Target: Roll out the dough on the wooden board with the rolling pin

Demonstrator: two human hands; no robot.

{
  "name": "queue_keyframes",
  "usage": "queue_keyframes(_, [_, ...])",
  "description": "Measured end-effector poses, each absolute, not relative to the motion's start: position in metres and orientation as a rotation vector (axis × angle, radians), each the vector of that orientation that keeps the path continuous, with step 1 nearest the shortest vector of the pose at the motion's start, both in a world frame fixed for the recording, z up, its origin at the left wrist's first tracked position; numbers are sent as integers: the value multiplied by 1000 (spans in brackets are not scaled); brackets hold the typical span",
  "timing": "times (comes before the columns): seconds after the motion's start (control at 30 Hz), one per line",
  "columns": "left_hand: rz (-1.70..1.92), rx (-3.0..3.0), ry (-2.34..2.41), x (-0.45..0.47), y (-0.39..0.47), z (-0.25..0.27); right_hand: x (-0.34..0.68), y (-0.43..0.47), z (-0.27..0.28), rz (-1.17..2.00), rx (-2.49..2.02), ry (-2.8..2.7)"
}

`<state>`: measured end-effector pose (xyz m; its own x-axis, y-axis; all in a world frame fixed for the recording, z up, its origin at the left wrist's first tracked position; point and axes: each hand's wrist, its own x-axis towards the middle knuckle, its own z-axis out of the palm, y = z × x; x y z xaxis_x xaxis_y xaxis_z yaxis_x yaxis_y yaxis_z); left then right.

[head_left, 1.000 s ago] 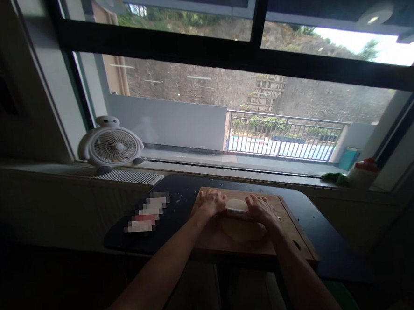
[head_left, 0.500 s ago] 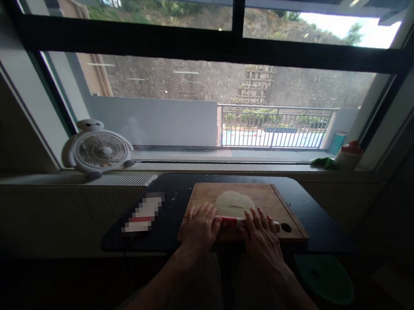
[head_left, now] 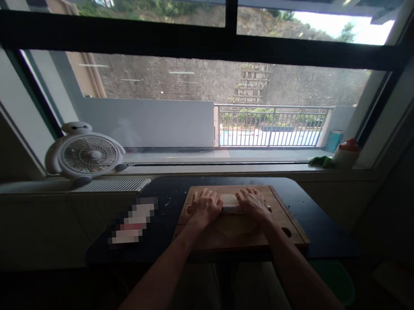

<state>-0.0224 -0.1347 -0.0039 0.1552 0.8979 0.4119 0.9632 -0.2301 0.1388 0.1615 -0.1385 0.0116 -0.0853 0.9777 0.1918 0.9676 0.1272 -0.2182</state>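
Note:
A rolling pin (head_left: 231, 209) lies crosswise over a flat, pale round of dough (head_left: 235, 227) on a wooden cutting board (head_left: 281, 210). Over the pin's left part rests my left hand (head_left: 206, 204), its fingers bent forward across it. My right hand (head_left: 252, 201) covers the right part the same way, and a pin end shows beside it. Dough is visible both beyond the pin and on the near side, partly shaded by my arms. Both palms hide most of the pin.
The board sits on a dark table (head_left: 320, 232). A blurred-out pale item (head_left: 136, 221) lies at the table's left. On the window side stand a white fan (head_left: 94, 155), a green cloth (head_left: 321, 162) and a bottle (head_left: 346, 156). Something green (head_left: 332, 280) is below the table's right.
Both hands and the rolling pin have moved away from me, from the near edge of the dough to its far part. More dough now shows on the near side.

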Motion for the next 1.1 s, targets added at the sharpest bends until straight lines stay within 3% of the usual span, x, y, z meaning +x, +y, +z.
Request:
queue_keyframes(0.23, [-763, -2267, -1634, -33, -217, -24, 157, -224, -18, -254, -1779, -1997])
queue_keyframes(0.4, [-732, -2327, -1607, -41, -225, -26, 159, -238, -26, -311, -1762, -2021])
queue_keyframes(0.57, [-682, -2310, -1695, -32, -179, -12, 161, -187, -5, -182, -1820, -2062])
queue_keyframes(0.73, [-510, -2338, -1950, -22, -119, 6, 163, -122, 19, 142, -1936, -2142])
queue_keyframes(0.87, [-501, -2357, -1933, -21, -109, 11, 165, -109, 22, 185, -1940, -2145])
queue_keyframes(1.1, [-708, -2220, -1640, -27, -191, -12, 165, -181, -10, -185, -1775, -2025])
